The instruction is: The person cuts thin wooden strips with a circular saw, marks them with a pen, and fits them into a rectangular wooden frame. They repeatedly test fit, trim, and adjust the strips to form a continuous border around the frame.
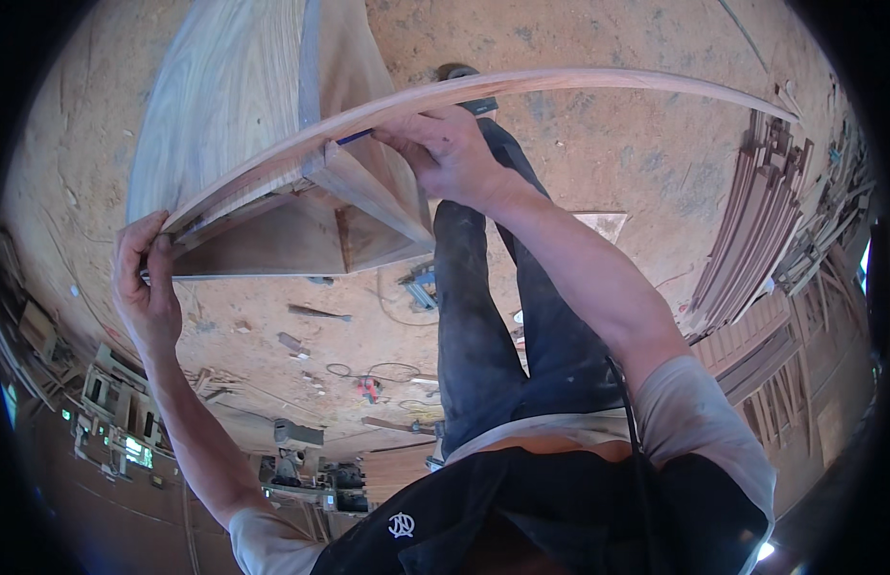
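A long, thin wooden strip [579,79] runs across the top edge of a large hollow wooden piece [229,86] and reaches well past it on the right. Its left end lies by the corner of the piece, where my left hand [148,273] is closed with thumb and fingers pinching it. Under the strip, my right hand [454,158] pinches a slim blue pen [355,137], its tip pointing left along the strip's lower edge. A triangular framework of boards [363,196] shows inside the open end. My right fingertips are partly hidden by the strip.
A pile of long brown wooden slats [751,220] lies on the dirt floor at the right. Near my legs are a blue tool [419,287], a red tool with a cord [369,388] and scattered offcuts. Machines [311,470] stand toward the lower left.
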The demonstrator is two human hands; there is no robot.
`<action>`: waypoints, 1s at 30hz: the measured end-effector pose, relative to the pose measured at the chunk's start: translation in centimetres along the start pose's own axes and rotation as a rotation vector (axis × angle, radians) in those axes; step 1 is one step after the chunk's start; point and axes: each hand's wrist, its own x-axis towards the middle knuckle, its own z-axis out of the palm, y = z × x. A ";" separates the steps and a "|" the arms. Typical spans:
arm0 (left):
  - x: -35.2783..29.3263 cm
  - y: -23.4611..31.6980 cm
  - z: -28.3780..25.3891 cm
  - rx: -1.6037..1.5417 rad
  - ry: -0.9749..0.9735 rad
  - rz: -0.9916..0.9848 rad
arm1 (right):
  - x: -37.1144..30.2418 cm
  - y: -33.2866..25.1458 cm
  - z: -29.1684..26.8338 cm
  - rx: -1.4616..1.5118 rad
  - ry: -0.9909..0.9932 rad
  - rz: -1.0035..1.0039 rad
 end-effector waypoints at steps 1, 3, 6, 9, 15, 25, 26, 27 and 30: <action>0.0 -0.1 -0.1 0.024 -0.003 0.012 | 0.2 0.3 -0.2 0.000 -0.030 -0.002; 0.1 -0.2 -0.2 0.025 0.000 0.015 | 0.4 0.5 -0.2 0.021 -0.038 -0.014; 0.2 -0.2 -0.3 0.019 0.006 0.011 | 0.3 0.5 0.1 0.037 -0.002 0.002; 0.3 -0.2 -0.5 0.077 0.000 0.039 | 0.3 0.6 0.2 -0.033 0.001 -0.006; 0.3 0.2 -0.3 0.087 0.002 0.022 | 1.3 1.7 -1.2 -0.085 -0.029 -0.041; 3.1 9.6 -5.1 0.107 -0.298 -0.082 | -9.9 -16.4 -15.2 0.302 -0.083 0.514; 2.8 11.4 -5.7 0.117 -0.322 -0.080 | -10.5 -19.4 -16.5 0.452 0.017 0.598; 2.5 13.4 -6.6 0.123 -0.344 -0.061 | -10.6 -22.2 -17.6 0.417 0.104 0.525; 2.3 20.9 -8.5 0.055 -0.335 -0.164 | -8.9 -29.5 -22.6 0.326 0.279 0.294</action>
